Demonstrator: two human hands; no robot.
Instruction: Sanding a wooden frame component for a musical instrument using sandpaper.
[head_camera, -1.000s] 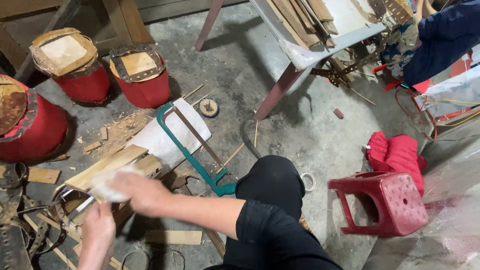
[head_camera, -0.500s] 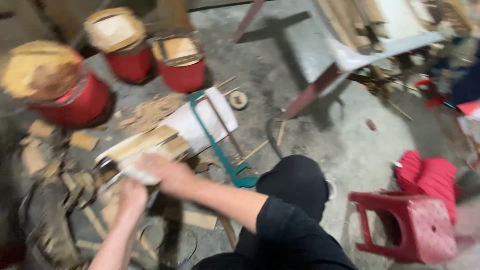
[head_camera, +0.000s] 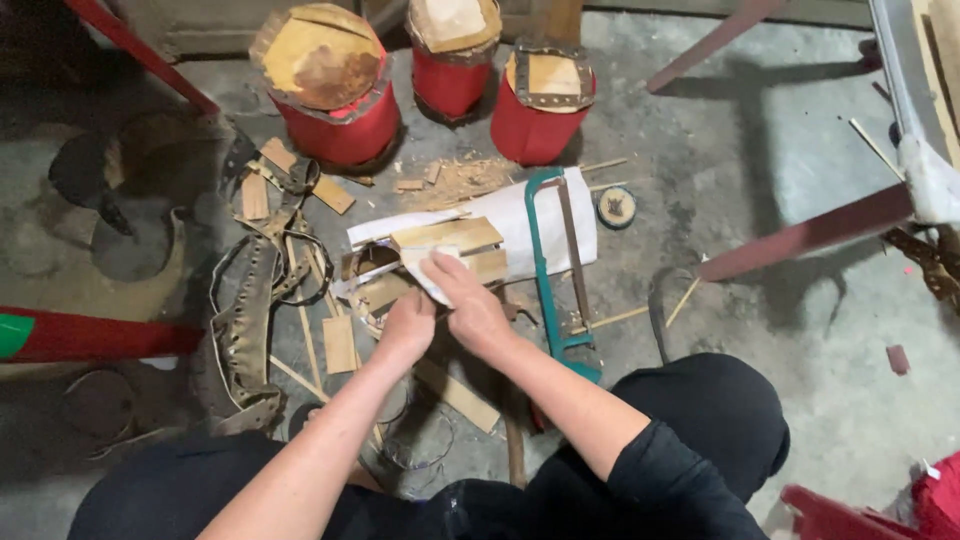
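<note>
While hands (head_camera: 445, 315) grip, pale cloth (head_camera: 430, 275) crumples.

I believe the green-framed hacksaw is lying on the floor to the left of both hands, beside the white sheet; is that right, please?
Not quite. In the head view the green-framed hacksaw lies on the floor to the right of both hands, the left hand and the right hand, not to their left. It is indeed beside the white sheet, partly overlapping it.

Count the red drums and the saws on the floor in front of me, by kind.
Red drums: 3, large, middle, right
Green-framed hacksaw: 1
Total: 4
Both hands, left hand and right hand, rest on the pale sheet beside the hacksaw.
</note>
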